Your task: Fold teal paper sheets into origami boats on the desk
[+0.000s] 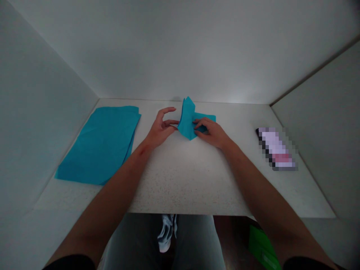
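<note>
Folded piece of bright turquoise-blue paper, angular and with layered edges, sits near the back of the white, speckled tabletop, between the two hands. From my remote station I read a tall upper part with a pointed top, a lower corner directed toward the wearer, and a flat section reaching out to the right.

Left hand: thumb and a finger come close together at the paper's left corner, the index finger curved and raised clear of it. I cannot tell whether they clamp the corner or only touch it. Right hand: fingertips and thumb rest over the right section, a small gap between them (turquoise shows through it); whether a fold is pinched there, I cannot tell.

To the left I log larger turquoise-blue paper sheets, flat and slightly misaligned, partly behind the left forearm. To the right, well apart from the right hand, lies a dark-edged rectangular object with a bright face (pixelated, so I record no detail). Below the table's front edge I note grey trousers and a bright green object, partly hidden by the right forearm.
</note>
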